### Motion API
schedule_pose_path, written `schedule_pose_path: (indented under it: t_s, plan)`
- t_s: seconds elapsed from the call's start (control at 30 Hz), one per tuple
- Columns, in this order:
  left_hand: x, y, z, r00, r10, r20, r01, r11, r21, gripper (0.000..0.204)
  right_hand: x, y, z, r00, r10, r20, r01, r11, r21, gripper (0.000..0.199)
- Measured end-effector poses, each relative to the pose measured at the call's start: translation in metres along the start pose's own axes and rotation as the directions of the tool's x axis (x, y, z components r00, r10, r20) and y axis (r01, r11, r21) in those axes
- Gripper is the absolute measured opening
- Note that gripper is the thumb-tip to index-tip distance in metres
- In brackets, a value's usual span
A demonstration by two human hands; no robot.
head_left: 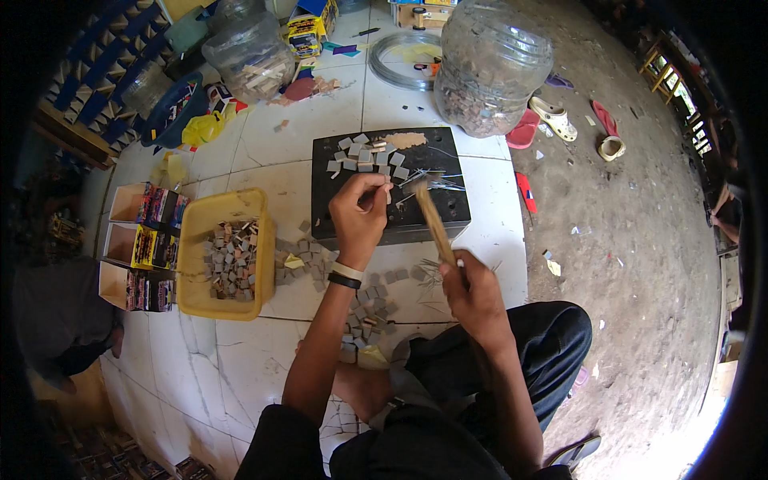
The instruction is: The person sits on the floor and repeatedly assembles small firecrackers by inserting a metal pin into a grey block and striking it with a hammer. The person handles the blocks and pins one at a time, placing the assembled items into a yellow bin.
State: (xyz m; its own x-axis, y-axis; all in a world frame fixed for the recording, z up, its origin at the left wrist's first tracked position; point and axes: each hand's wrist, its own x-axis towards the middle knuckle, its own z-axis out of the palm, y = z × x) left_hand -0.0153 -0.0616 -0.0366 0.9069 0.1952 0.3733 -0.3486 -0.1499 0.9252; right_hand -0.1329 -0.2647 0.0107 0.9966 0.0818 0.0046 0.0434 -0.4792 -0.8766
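Over a low black block my left hand is closed in a pinch, thumb against forefinger. What lies between its fingertips is too small to make out. My right hand is wrapped round the wooden handle of a hammer; its blurred head is above the block, just right of my left fingertips. Several small grey square pieces lie on the block beyond my left hand. Thin metal wires are strewn on its right part, and a tan patch marks its far edge.
Left of the block stand a yellow tub of small square pieces and stacked small boxes. More grey squares lie on the white tiles before me. Large clear plastic jars and a wire coil stand beyond. Sandals lie on the floor.
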Motion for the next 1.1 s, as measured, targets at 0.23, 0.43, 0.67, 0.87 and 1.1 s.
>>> schedule_pose_path:
  t_s: [0.23,0.43,0.67,0.87,1.1]
  plan:
    - [-0.001,-0.002,0.0,0.999,-0.041,-0.012,0.041,0.999,0.031,0.008,0.01,-0.059,-0.017,0.919,-0.381,-0.103,0.338,0.895,-0.29,0.063]
    - [0.0,0.001,0.003,1.0,-0.009,-0.026,0.009,1.0,-0.011,0.011,0.01,-0.065,-0.024,0.972,-0.235,0.005,0.216,0.884,-0.414,0.066]
    - [-0.002,0.003,0.003,0.999,0.036,-0.04,-0.033,0.997,0.074,0.011,0.006,-0.065,-0.024,0.978,-0.199,0.054,0.203,0.876,-0.437,0.069]
    - [0.0,0.004,0.004,0.998,0.059,-0.031,-0.056,0.995,0.087,0.018,0.01,-0.063,-0.028,0.976,-0.219,0.012,0.199,0.862,-0.466,0.068]
    - [-0.002,0.002,0.003,0.998,0.021,-0.057,-0.016,0.996,0.085,0.029,0.006,-0.053,-0.019,0.97,-0.243,-0.008,0.225,0.911,-0.346,0.061]
